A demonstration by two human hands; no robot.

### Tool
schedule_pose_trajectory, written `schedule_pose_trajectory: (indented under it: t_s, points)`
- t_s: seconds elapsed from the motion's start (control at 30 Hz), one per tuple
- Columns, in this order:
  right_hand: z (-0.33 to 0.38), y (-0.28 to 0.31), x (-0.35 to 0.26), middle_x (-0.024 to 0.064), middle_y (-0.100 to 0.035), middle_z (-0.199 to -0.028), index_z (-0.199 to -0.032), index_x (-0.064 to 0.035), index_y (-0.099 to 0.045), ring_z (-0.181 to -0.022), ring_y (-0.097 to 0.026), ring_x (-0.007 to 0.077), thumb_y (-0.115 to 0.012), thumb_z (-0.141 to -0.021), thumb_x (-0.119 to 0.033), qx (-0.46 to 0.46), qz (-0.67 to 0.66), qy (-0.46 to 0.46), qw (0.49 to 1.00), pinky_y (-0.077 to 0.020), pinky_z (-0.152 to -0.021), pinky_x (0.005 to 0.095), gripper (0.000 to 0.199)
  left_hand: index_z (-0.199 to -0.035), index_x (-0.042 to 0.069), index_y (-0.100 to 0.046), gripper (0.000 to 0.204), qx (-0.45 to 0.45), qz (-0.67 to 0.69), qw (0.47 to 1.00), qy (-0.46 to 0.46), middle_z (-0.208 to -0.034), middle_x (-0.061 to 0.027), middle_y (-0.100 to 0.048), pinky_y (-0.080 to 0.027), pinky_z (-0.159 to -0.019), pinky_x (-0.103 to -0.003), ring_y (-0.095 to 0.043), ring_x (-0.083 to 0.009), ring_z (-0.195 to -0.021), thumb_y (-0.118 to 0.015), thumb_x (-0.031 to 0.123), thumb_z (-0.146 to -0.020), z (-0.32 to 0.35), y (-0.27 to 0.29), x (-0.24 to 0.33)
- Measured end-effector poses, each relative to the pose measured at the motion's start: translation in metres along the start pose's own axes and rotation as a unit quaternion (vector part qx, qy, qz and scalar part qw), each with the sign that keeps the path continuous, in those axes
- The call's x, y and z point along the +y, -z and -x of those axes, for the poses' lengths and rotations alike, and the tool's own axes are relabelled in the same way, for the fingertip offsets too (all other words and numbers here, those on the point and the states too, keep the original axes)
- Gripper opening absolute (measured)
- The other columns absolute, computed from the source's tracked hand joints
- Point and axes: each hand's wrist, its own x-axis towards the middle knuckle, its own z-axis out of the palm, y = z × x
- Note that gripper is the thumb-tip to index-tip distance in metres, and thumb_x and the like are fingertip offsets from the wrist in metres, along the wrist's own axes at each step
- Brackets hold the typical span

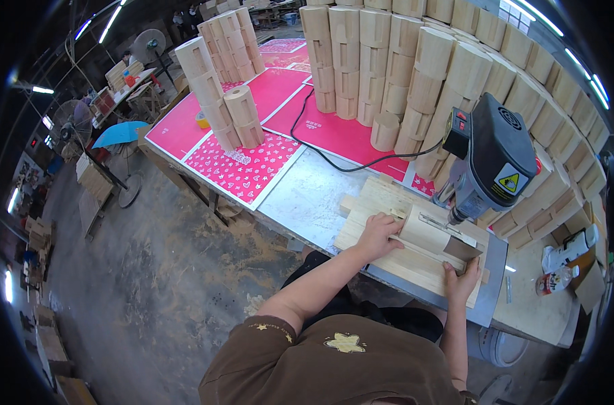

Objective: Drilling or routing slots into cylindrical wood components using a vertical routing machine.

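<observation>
While the left grip (378, 237) bends its fingers over the left end of a pale wooden block (421, 226), the right grip (462, 281) curls its thumb and fingers near the opposite end. The left grip looks closed on the block; I cannot tell whether the right one clamps it or merely touches. Between them the block shows a rounded upper face and a long slot, and lies over a flat wooden board (415, 264). Just beyond the block, nearer the right grip, the chuck (457, 216) of a black drill press (501, 152) points down; whether its bit meets the wood is too small to tell. Beneath the board is the metal-topped desk (300, 196). Past the left grip, a black cable (351, 169) curves over pink sheets (330, 131). Farther forward of both grips stand tall stacks of notched wooden cylinders (374, 64). To the right of the right grip is a plastic bottle (555, 281); well off to the left grip's left, a blue umbrella (120, 133) is open above the floor (165, 270).
</observation>
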Motion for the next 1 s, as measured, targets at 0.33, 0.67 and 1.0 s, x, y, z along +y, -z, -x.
schedule_pose_trajectory:
  t_s: [0.33,0.67,1.0]
  points:
    - [-0.096,0.077,-0.016,0.0133,-0.062,-0.109,-0.115,-0.0012,-0.056,-0.101,-0.059,0.0207,-0.07,-0.079,-0.017,0.02,-0.087,0.066,0.994,-0.0445,-0.088,0.0311,0.042,-0.105,0.011,-0.063,0.055,0.032,-0.055,0.996,-0.067,-0.074,-0.0032,-0.054,-0.038,-0.066,-0.04,-0.053,-0.0257,-0.074,-0.078,0.027,-0.054,-0.004,0.003,-0.028]
    - [-0.207,0.118,-0.159,0.0027,-0.058,-0.067,-0.081,-0.0009,-0.063,-0.064,-0.054,0.0118,-0.048,-0.089,-0.028,-0.064,-0.165,0.052,0.983,-0.0407,-0.058,0.0263,0.032,-0.111,0.012,-0.061,0.056,-0.032,-0.031,0.999,-0.003,-0.075,0.0003,-0.052,-0.033,-0.076,-0.036,-0.05,-0.0201,-0.078,-0.078,0.023,-0.059,-0.006,-0.003,-0.011]
    - [-0.129,0.128,-0.141,0.0022,-0.059,-0.075,-0.097,0.0008,-0.063,-0.071,-0.053,0.0094,-0.054,-0.092,-0.022,0.048,-0.013,0.195,0.979,-0.0409,-0.064,0.0226,0.025,-0.113,0.014,-0.061,0.056,-0.036,-0.027,0.999,0.009,-0.074,0.0006,-0.051,-0.032,-0.076,-0.036,-0.05,-0.0192,-0.077,-0.078,0.022,-0.06,-0.003,0.002,-0.011]
